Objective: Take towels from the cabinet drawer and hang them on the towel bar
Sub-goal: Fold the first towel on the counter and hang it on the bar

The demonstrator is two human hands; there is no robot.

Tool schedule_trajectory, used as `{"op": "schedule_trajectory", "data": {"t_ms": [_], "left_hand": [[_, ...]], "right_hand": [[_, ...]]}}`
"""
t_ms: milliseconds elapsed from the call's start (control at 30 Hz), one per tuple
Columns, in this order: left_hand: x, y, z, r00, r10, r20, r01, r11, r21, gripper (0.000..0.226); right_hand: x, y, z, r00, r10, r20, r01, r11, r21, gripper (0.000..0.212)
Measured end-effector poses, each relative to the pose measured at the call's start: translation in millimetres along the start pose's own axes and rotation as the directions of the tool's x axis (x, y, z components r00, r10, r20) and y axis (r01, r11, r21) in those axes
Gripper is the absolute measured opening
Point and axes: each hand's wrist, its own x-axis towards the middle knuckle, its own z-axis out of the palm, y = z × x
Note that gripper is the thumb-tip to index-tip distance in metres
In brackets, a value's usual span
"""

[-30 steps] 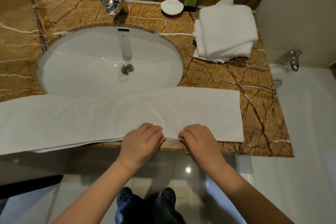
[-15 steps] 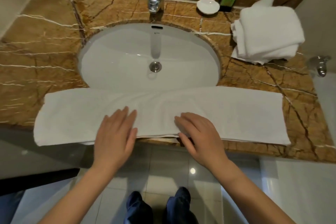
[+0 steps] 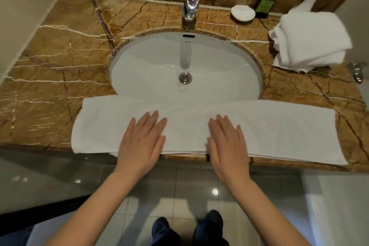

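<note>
White towel lies folded along the marble worktop as we press our left hand and right hand flat on it, fingers spread.

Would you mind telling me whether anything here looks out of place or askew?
Only slightly: the long towel overlaps the sink's front rim, and the folded towels sit unevenly. Nothing spilled or damaged.

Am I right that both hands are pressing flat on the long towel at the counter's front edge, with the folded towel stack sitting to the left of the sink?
Not quite: the head view shows the folded towel stack to the right of the sink. The rest holds: left hand and right hand lie flat on the long towel.
</note>
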Motion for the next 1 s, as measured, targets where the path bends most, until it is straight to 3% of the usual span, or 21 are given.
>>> {"op": "schedule_trajectory", "data": {"t_ms": [67,167,367,433,500,567,667,767,833,933,1000], "left_hand": [[5,-2,2,0.999,-0.037,-0.020,0.037,0.999,0.016,0.053],[8,-14,7,0.996,-0.092,0.009,0.091,0.992,0.091,0.059],[12,-32,-1,0.998,0.010,0.069,-0.010,1.000,-0.005,0.053],[9,-41,-9,1.000,-0.014,0.009,0.015,0.998,-0.055,0.050],[4,-55,-19,0.982,-0.145,-0.123,0.135,0.987,-0.089,0.050],[0,-73,-28,0.910,-0.365,-0.195,0.340,0.928,-0.152,0.058],[1,-99,-40,0.774,-0.625,-0.102,0.568,0.757,-0.322,0.073],[7,-114,-43,0.771,-0.630,-0.093,0.556,0.738,-0.382,0.073],[10,-116,-43,0.783,-0.617,-0.078,0.508,0.707,-0.492,0.074],[14,-118,-47,0.739,-0.673,0.026,0.486,0.506,-0.712,0.064],[15,-119,-53,0.752,-0.653,0.096,0.456,0.409,-0.791,0.036]], "right_hand": [[12,-26,12,0.999,-0.043,0.030,0.043,0.999,0.008,0.056],[19,-41,33,0.993,-0.017,0.119,0.032,0.992,-0.119,0.056],[16,-49,40,0.993,0.076,0.091,-0.060,0.985,-0.163,0.056],[20,-63,39,0.993,0.083,0.085,-0.071,0.987,-0.142,0.058],[24,-86,37,0.997,-0.029,0.069,0.034,0.997,-0.069,0.056],[27,-112,40,0.975,-0.216,0.054,0.217,0.976,-0.013,0.050],[36,-148,53,0.899,-0.431,0.081,0.430,0.902,0.022,0.049],[46,-174,64,0.845,-0.511,0.160,0.509,0.859,0.053,0.050],[49,-185,69,0.850,-0.496,0.176,0.500,0.866,0.029,0.053],[49,-191,74,0.883,-0.444,0.153,0.450,0.893,-0.008,0.053],[50,-190,74,0.904,-0.406,0.137,0.408,0.913,0.009,0.051]]}}
